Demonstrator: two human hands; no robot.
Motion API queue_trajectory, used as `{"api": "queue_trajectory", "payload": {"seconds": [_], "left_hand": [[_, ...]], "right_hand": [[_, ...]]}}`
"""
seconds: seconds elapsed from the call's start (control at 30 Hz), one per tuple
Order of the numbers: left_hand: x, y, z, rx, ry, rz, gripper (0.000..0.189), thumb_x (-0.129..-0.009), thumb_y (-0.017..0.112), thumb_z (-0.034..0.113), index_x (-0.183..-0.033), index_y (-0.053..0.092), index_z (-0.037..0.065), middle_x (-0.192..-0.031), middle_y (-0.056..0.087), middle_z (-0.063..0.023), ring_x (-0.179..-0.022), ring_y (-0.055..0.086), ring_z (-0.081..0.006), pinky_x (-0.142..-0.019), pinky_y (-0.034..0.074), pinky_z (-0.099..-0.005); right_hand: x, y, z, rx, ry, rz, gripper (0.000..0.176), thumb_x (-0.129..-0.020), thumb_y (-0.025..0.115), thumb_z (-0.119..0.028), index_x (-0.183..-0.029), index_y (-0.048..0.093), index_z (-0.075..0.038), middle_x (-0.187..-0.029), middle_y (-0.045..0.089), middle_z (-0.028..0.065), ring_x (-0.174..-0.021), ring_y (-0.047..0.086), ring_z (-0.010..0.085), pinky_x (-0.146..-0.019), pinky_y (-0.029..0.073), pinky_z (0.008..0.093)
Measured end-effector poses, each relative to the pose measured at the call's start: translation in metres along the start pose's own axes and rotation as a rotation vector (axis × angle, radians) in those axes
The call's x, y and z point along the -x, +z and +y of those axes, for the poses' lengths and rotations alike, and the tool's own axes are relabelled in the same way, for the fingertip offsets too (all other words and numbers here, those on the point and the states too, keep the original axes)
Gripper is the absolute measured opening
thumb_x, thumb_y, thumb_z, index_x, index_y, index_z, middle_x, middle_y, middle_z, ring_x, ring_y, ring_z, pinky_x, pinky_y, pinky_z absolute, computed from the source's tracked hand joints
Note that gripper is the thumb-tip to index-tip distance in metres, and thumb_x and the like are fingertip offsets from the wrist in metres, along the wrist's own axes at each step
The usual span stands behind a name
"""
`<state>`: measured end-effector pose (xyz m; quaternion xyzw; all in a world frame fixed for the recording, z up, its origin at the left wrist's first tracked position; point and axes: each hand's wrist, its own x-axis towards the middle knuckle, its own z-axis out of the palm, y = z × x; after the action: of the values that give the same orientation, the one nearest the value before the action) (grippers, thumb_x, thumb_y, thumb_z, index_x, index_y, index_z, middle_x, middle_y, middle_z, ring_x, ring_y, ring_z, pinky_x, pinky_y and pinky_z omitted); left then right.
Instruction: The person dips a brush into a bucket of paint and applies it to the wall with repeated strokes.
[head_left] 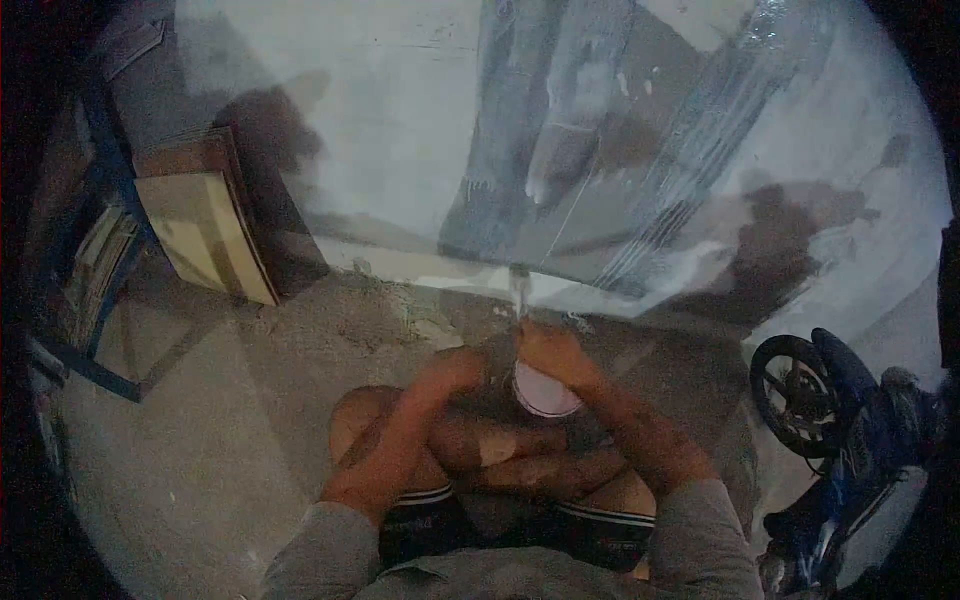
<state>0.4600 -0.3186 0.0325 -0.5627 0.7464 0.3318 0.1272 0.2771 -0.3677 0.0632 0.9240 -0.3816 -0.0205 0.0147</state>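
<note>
My right hand is closed at the near side of the wall's foot, above a round container with pale pink contents. From its fingers a narrow light-coloured tool, perhaps a brush, points up toward the wall. My left hand is just left of the container; its fingers are dark and blurred, so whether they touch the rim is unclear. The wall ahead carries white and blue-grey streaked patches. Below the hands are my crossed legs.
Flat boards lean at the left beside a blue metal frame. A blue two-wheeled vehicle with a black wheel is at the right. Debris lies on the floor along the wall.
</note>
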Motion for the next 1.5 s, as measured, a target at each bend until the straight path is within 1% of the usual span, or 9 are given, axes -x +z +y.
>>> {"api": "queue_trajectory", "payload": {"seconds": [0.07,0.23,0.33,0.63,0.83,1.0,1.23,1.3,1.5], "left_hand": [[-0.017,0.017,-0.013,-0.008,0.029,0.060,0.053,-0.076,0.059,0.036,-0.115,0.049,0.002,-0.107,0.057,-0.0204,-0.098,0.056,-0.0347,-0.083,0.045,-0.0455],[-0.006,0.021,-0.012,-0.026,0.218,0.290,0.054,-0.080,0.056,0.041,-0.117,0.047,0.002,-0.104,0.058,-0.0195,-0.096,0.057,-0.0349,-0.082,0.046,-0.0453],[-0.007,0.017,-0.006,-0.028,0.108,0.248,0.027,-0.077,0.055,0.015,-0.101,0.059,0.003,-0.097,0.061,-0.0184,-0.089,0.061,-0.0311,-0.076,0.048,-0.0433],[0.000,0.027,-0.016,0.045,0.147,0.345,0.031,-0.076,0.057,0.020,-0.102,0.058,0.003,-0.095,0.062,-0.0178,-0.086,0.061,-0.0322,-0.073,0.048,-0.0439],[-0.004,0.025,-0.012,0.029,0.135,0.257,0.028,-0.077,0.057,0.021,-0.098,0.060,0.003,-0.092,0.063,-0.0173,-0.084,0.062,-0.0332,-0.071,0.049,-0.0442],[-0.014,0.024,-0.010,-0.056,0.113,0.186,0.050,-0.077,0.058,0.045,-0.111,0.055,0.008,-0.110,0.058,-0.0141,-0.101,0.056,-0.0319,-0.084,0.045,-0.0452],[0.021,0.011,0.007,0.055,0.217,0.393,0.051,-0.079,0.056,0.046,-0.115,0.053,0.009,-0.115,0.056,-0.0136,-0.104,0.054,-0.0311,-0.088,0.043,-0.0455],[-0.006,0.030,-0.003,0.004,0.044,0.116,0.047,-0.080,0.055,0.042,-0.115,0.053,0.009,-0.113,0.057,-0.0135,-0.102,0.055,-0.0318,-0.087,0.043,-0.0454],[0.002,0.021,0.003,0.027,0.057,0.124,0.039,-0.083,0.052,0.029,-0.116,0.052,0.009,-0.111,0.057,-0.0149,-0.099,0.056,-0.0332,-0.086,0.044,-0.0435]], "right_hand": [[-0.004,-0.045,0.000,-0.073,0.107,-0.001,0.031,-0.086,0.043,-0.017,-0.110,0.049,0.002,-0.082,0.060,0.0223,-0.078,0.062,0.0323,-0.066,0.051,0.0396],[0.002,-0.148,0.020,0.169,-0.157,0.365,0.030,-0.077,0.051,-0.010,-0.106,0.054,-0.004,-0.091,0.054,0.0172,-0.077,0.061,0.0301,-0.058,0.051,0.0398],[0.022,-0.178,0.002,0.227,-0.146,0.386,0.031,-0.076,0.050,-0.010,-0.106,0.053,-0.004,-0.092,0.054,0.0165,-0.077,0.061,0.0297,-0.058,0.052,0.0386],[0.007,-0.005,0.006,0.142,-0.198,-0.037,0.047,-0.075,0.053,-0.009,-0.121,0.047,-0.011,-0.112,0.050,0.0164,-0.091,0.060,0.0308,-0.072,0.054,0.0381],[-0.007,-0.080,0.032,0.196,-0.118,0.164,0.050,-0.073,0.055,-0.006,-0.122,0.046,-0.012,-0.109,0.051,0.0152,-0.089,0.061,0.0309,-0.071,0.053,0.0363],[0.022,-0.170,0.011,0.055,-0.084,0.216,0.047,-0.074,0.056,-0.007,-0.120,0.050,-0.014,-0.107,0.052,0.0142,-0.083,0.061,0.0294,-0.072,0.052,0.0383],[0.011,-0.014,0.016,0.231,-0.375,0.120,0.043,-0.077,0.052,-0.009,-0.120,0.049,-0.012,-0.108,0.051,0.0135,-0.085,0.061,0.0296,-0.074,0.052,0.0394],[0.003,-0.002,0.026,0.156,-0.217,-0.086,0.041,-0.077,0.051,-0.009,-0.118,0.050,-0.012,-0.109,0.051,0.0125,-0.086,0.060,0.0302,-0.077,0.051,0.0389],[0.014,-0.124,0.038,0.072,-0.108,0.139,0.037,-0.075,0.052,-0.009,-0.112,0.054,-0.010,-0.109,0.052,0.0170,-0.089,0.059,0.0321,-0.075,0.051,0.0378]]}}
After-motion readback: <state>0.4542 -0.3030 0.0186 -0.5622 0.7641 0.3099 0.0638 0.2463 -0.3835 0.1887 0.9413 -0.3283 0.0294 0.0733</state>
